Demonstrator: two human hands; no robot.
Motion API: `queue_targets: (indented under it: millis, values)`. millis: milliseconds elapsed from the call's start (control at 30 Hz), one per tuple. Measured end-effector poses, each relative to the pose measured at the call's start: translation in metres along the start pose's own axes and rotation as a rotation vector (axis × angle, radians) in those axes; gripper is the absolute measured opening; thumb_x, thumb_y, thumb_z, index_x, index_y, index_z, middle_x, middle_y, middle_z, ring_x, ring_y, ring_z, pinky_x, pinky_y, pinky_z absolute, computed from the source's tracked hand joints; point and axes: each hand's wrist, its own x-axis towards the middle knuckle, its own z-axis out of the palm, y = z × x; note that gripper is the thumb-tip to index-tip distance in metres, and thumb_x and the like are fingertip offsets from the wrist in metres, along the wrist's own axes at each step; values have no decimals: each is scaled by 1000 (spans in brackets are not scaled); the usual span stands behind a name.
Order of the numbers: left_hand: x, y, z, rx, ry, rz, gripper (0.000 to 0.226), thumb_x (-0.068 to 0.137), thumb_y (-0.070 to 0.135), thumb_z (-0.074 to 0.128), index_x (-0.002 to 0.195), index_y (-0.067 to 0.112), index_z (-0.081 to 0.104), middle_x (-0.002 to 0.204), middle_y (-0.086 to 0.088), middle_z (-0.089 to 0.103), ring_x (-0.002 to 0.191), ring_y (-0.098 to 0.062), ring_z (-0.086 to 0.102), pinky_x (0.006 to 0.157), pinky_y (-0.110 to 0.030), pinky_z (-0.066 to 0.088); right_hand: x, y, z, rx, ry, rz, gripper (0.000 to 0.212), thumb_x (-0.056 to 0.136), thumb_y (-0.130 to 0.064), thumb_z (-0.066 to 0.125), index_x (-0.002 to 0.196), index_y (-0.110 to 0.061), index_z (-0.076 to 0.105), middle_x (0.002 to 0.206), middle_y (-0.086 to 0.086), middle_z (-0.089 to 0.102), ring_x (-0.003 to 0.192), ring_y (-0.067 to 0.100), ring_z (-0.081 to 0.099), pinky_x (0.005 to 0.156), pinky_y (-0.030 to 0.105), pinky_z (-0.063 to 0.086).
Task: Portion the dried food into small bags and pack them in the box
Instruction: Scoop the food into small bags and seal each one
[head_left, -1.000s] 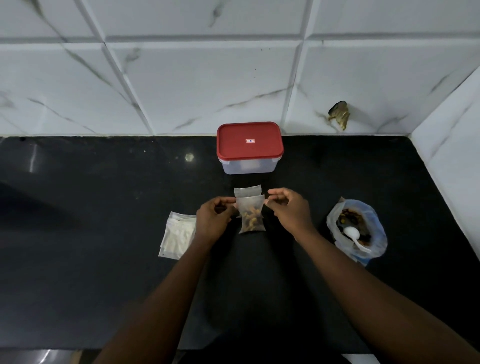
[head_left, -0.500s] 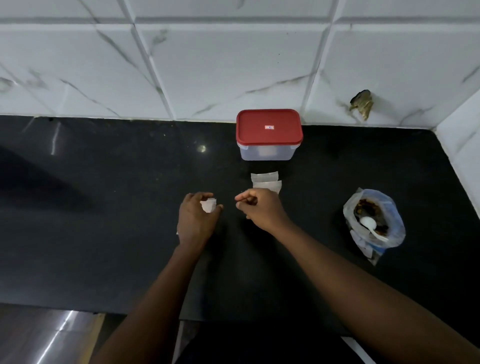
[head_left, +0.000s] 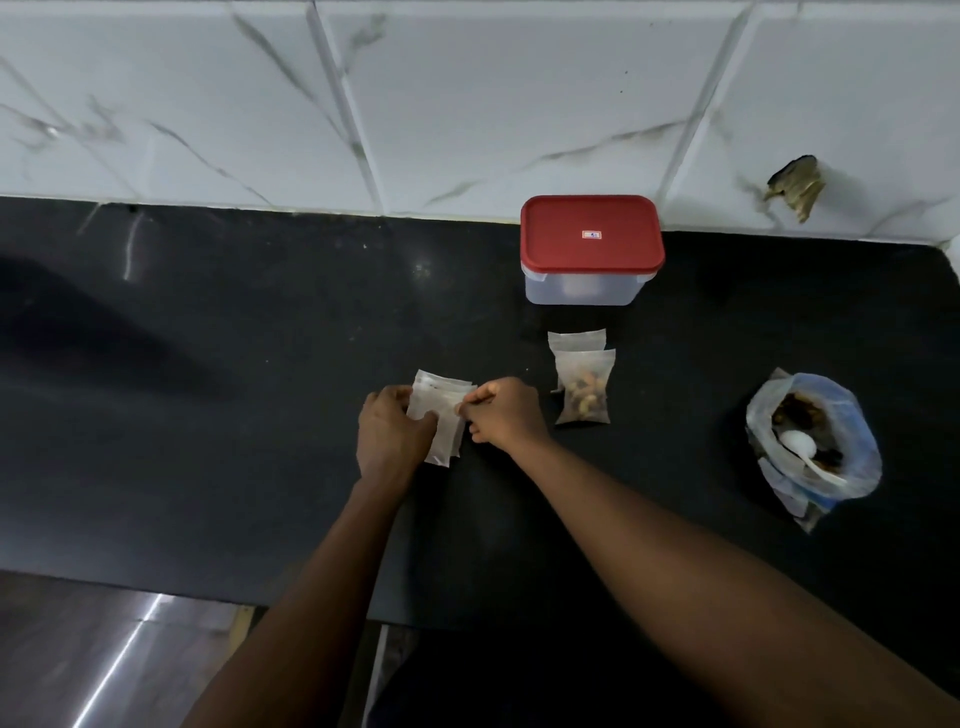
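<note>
The white marble-veined wall tiles (head_left: 467, 104) fill the top of my view, and below them the black countertop (head_left: 234, 364) runs from side to side. Low at seven o'clock a shiny steel surface (head_left: 104, 649) shows past the counter's near edge.

My two forearms reach up from the bottom toward the middle of the counter. From where my hands meet, the box (head_left: 576, 288) stands at about one o'clock, back against the wall, its red lid (head_left: 592, 244) on. At three o'clock, well apart from my hands, the big plastic bag (head_left: 852, 410) of dried food sits open-mouthed on the counter, with a white spoon (head_left: 797, 444) lying inside it on the dark pieces.

Between my hands is the stack of empty small bags (head_left: 441, 410), flat on the counter. My left hand (head_left: 392, 441) covers its left side, fingers curled over the far edge and thumb laid across the top, gripping it. My right hand (head_left: 506, 415) has its fingers bunched, thumb and forefinger pinching the stack's right edge.

Just beside my right hand, at about two o'clock, a filled small bag (head_left: 584, 389) lies on the counter with nuts showing through it. A second small bag (head_left: 576, 340) lies partly under its far end, toward the box; I cannot tell its contents.

At two o'clock on the wall there is a brown chipped patch (head_left: 795, 189).
</note>
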Motion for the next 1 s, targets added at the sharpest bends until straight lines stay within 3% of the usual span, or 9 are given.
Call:
queue_targets:
  millis: [167,333,433,500,600,700,767,867,1000]
  values:
    - [2,-1,-2,-48,-9,-29,38,83,23,79,119,21,66,120,1,68,100,-11,67,75,-28,57,2,-2,6,68,77,51,27,78,-17,87,83,-23,62,83,7,73,60,22,74,66,45,64]
    - [0,4,-2,-18,-41,5,55,81,23,83,131,19,61,122,3,61,104,-9,59,81,-26,51,2,-6,4,104,57,80,29,79,-18,86,102,-16,67,94,9,72,73,23,75,66,43,65]
    - [-3,9,-1,-16,-80,42,55,84,13,79,136,16,60,120,3,55,101,-7,56,79,-17,45,3,-3,-1,61,47,45,19,82,-17,83,94,-21,70,97,8,74,78,19,75,70,42,65]
    - [-6,11,0,-83,-69,34,46,87,4,69,131,16,64,118,2,60,96,-5,59,78,-15,49,3,-2,-3,27,37,17,16,83,-16,82,89,-25,70,97,6,74,79,17,74,73,41,65]
    - [-10,13,2,-143,-42,-5,37,90,3,61,122,19,70,106,8,66,94,-4,64,80,-20,54,2,1,-11,-60,37,-52,12,82,-19,82,87,-27,74,88,-3,74,80,12,71,78,37,63]
    - [-11,17,1,-61,-4,-2,35,89,12,63,117,30,72,96,20,63,97,-4,63,103,-41,50,-2,2,-22,-139,17,-128,9,84,-17,79,93,-20,80,77,-13,68,70,-1,63,70,20,53]
    - [-10,18,0,-12,-17,-3,34,90,15,64,116,35,71,97,22,62,99,-3,61,110,-47,42,-5,2,-30,-173,-9,-150,11,86,-17,78,96,-18,80,81,-13,69,70,-4,59,66,13,44]
    - [-14,20,-2,-90,-47,46,36,84,16,67,112,38,70,100,21,65,97,-3,64,102,-47,52,-9,1,-41,-183,-24,-154,11,87,-19,76,97,-20,81,93,-9,75,80,-1,64,72,13,49]
    - [-22,30,-1,-70,-114,188,53,78,21,78,129,29,66,118,11,64,111,-12,64,94,-39,57,-17,-3,-57,-101,-42,-135,9,87,-20,75,92,-24,80,93,-10,76,89,3,68,82,23,56]
